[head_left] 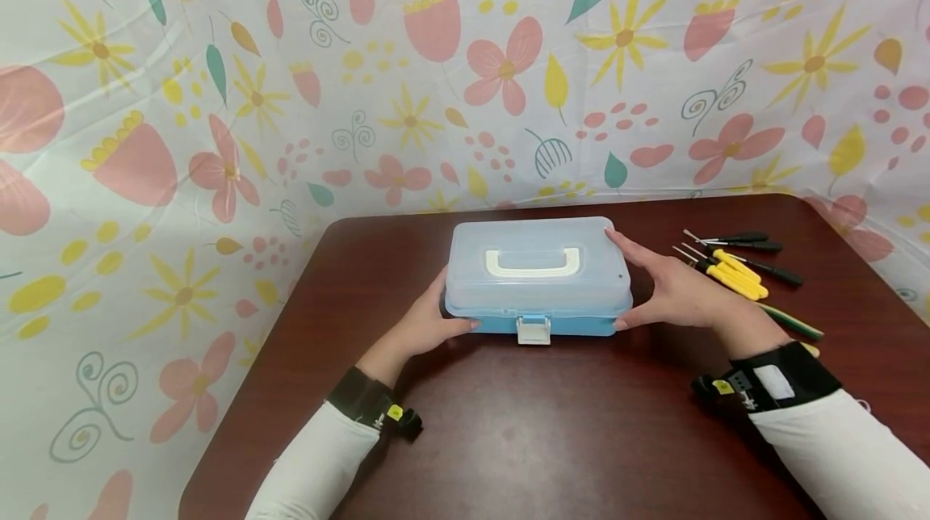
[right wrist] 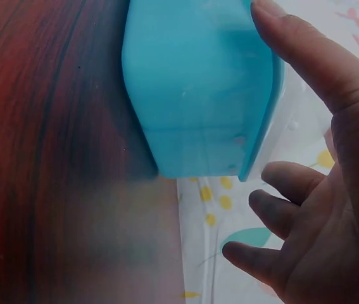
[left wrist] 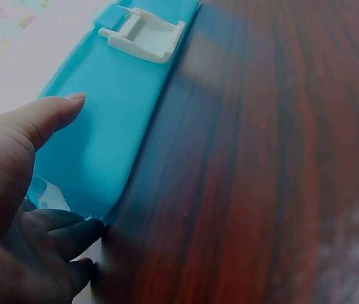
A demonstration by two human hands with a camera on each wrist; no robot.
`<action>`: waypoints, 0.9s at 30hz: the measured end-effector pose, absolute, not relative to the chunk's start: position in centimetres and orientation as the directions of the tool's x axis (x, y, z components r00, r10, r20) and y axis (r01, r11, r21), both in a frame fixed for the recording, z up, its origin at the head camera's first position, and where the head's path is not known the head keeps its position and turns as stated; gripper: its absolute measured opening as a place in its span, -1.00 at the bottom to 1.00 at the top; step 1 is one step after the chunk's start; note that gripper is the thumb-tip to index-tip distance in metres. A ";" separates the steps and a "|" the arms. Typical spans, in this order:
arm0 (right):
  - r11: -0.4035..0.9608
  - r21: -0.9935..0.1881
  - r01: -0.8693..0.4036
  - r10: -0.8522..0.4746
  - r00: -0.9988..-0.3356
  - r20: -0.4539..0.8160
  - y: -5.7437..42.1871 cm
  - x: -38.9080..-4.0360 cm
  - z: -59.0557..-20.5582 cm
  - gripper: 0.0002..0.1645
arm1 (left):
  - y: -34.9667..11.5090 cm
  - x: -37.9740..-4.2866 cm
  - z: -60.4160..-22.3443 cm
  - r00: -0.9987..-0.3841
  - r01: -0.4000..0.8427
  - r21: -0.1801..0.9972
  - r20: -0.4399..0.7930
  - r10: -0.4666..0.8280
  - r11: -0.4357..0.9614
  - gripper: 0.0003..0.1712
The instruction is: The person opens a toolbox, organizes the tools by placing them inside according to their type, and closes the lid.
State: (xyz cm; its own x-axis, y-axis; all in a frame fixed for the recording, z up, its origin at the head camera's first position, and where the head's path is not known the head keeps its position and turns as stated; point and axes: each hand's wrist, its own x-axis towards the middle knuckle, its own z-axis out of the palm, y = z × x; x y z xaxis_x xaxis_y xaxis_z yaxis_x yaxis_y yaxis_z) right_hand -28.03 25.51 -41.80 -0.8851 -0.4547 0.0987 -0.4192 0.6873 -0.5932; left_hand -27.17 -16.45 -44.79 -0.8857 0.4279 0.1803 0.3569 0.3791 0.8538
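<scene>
A plastic storage box (head_left: 538, 291) with a light blue base and translucent lid sits on the dark table. Its lid is down, and a white handle (head_left: 533, 270) lies flat on top. The white front latch (left wrist: 147, 37) hangs outward, unfastened. My left hand (head_left: 425, 322) holds the box's left end, thumb on the blue front and fingers around the side. At the opposite end, my right hand (head_left: 679, 290) grips with its thumb at the front corner and index finger at the back of the lid; its other fingers are spread beside the end wall.
Right of the box lie several screwdrivers with yellow handles (head_left: 737, 278) and black handles (head_left: 756, 244). A green-handled tool (head_left: 792, 321) lies partly behind my right wrist. Patterned cloth (head_left: 407, 84) hangs behind and left of the reddish-brown table (head_left: 538, 439).
</scene>
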 end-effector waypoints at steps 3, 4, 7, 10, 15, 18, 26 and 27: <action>0.684 -0.596 -0.420 -0.454 -0.885 0.103 25.5 -28.0 -41.8 0.62 | -16.6 -27.6 -45.4 -0.889 0.351 0.852 0.173 0.425 0.389 0.33; 0.683 -0.598 -0.419 -0.454 -0.885 0.102 25.5 -28.0 -41.8 0.62 | -16.6 -27.8 -45.7 -0.890 0.350 0.851 0.170 0.424 0.392 0.34; 0.682 -0.602 -0.415 -0.452 -0.887 0.098 25.5 -28.0 -41.8 0.62 | -16.9 -28.4 -46.5 -0.889 0.349 0.847 0.165 0.427 0.401 0.34; 0.683 -0.602 -0.415 -0.451 -0.887 0.100 25.5 -28.0 -41.8 0.62 | -17.1 -28.8 -46.9 -0.882 0.356 0.848 0.165 0.441 0.394 0.33; 0.680 -0.604 -0.416 -0.450 -0.887 0.104 25.5 -27.9 -41.7 0.62 | -17.2 -29.0 -46.8 -0.871 0.367 0.848 0.169 0.461 0.382 0.33; 0.677 -0.607 -0.415 -0.450 -0.887 0.105 25.4 -27.9 -41.7 0.61 | -17.2 -29.0 -46.8 -0.877 0.363 0.838 0.158 0.454 0.408 0.33; 0.662 -0.622 -0.418 -0.450 -0.885 0.115 25.5 -28.0 -41.7 0.60 | -17.2 -28.8 -46.5 -0.878 0.344 0.850 0.140 0.457 0.400 0.29; 0.657 -0.627 -0.418 -0.448 -0.886 0.121 25.6 -28.1 -41.7 0.59 | -17.2 -28.8 -46.4 -0.875 0.344 0.856 0.142 0.464 0.386 0.27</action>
State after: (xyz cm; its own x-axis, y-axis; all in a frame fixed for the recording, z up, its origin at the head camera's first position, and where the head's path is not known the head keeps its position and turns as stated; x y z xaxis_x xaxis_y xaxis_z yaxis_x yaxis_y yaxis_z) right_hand -28.06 25.56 -41.73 -0.8856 -0.4483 0.1211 -0.4184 0.6572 -0.6269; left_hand -28.81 -17.21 -46.39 -0.8745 0.4637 0.1422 0.3440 0.3865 0.8557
